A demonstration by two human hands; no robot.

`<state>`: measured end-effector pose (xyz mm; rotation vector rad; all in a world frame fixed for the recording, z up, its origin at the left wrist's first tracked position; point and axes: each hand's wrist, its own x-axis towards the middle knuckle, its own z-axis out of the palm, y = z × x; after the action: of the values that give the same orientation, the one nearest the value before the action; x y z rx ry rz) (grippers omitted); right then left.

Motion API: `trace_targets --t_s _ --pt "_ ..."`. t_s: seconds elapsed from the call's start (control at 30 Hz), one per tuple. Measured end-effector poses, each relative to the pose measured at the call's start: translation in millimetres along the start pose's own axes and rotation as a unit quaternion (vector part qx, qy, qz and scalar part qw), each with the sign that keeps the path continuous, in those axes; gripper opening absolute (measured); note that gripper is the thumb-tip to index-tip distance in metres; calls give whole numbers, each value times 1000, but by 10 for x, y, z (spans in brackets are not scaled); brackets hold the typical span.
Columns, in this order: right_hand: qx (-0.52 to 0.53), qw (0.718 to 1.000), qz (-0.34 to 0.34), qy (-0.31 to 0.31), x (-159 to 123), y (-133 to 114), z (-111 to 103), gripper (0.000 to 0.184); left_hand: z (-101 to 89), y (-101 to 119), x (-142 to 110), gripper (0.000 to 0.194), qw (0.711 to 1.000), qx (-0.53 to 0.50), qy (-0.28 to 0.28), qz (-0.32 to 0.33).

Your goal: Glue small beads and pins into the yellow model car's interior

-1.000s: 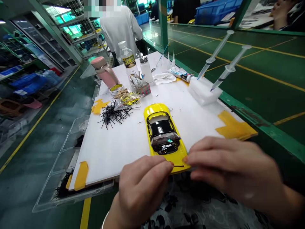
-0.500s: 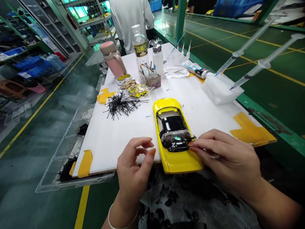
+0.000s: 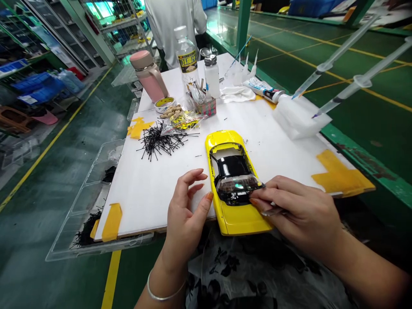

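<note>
Yellow model car (image 3: 232, 166) between two hands, right fingers at its windscreen

The car lies at the near edge of a white board (image 3: 151, 193), its near end jutting past that edge. The left hand (image 3: 186, 206) stands beside it, fingers bent and thumb spread wide from them; whether the thumb touches the yellow side, I cannot tell. Half a second ago this hand was a little farther off. The right hand (image 3: 299, 201) has its fingers drawn narrow, tips at the near right corner of the clear windscreen (image 3: 236, 183), slightly farther in than in the previous picture. Its fingers hold a slim glinting item (image 3: 273, 211), mostly hidden. A second ago both hands were at the car's near end.

Beyond the car, black pins (image 3: 161, 139) lie in a loose heap to the left, next to a plastic bag (image 3: 183, 122). Two syringes stand stuck in a white block (image 3: 298, 118) to the right. Farther back are a pink flask (image 3: 149, 79) and a clear bottle (image 3: 187, 60), then a person in a pale top (image 3: 175, 30).
</note>
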<state>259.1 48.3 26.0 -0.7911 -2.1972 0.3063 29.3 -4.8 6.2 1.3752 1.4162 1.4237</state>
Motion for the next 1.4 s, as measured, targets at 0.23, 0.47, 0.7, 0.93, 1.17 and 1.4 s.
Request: trace_targets --t_s 0.23,0.47,0.7,0.93,1.17,1.4 --pt "-24 1000 -3 -18 -53 38 27 13 36 -17 4 46 1000 10 -20 7" --pt "-27 999 -2 -40 -74 42 24 13 152 16 11 65 999 30 -38 19" --pt "-39 999 5 -12 -67 76 -67 13 292 36 46 68 999 29 -19 17" --pt "-6 1000 -10 -8 -157 123 -99 17 350 20 64 73 1000 -19 -13 -6" --pt "-33 997 -68 -30 -201 237 -72 17 366 15 47 76 1000 -21 -5 -4" --pt "-39 990 -127 -50 -123 367 -110 14 370 11 34 75 1000 -12 -9 5"
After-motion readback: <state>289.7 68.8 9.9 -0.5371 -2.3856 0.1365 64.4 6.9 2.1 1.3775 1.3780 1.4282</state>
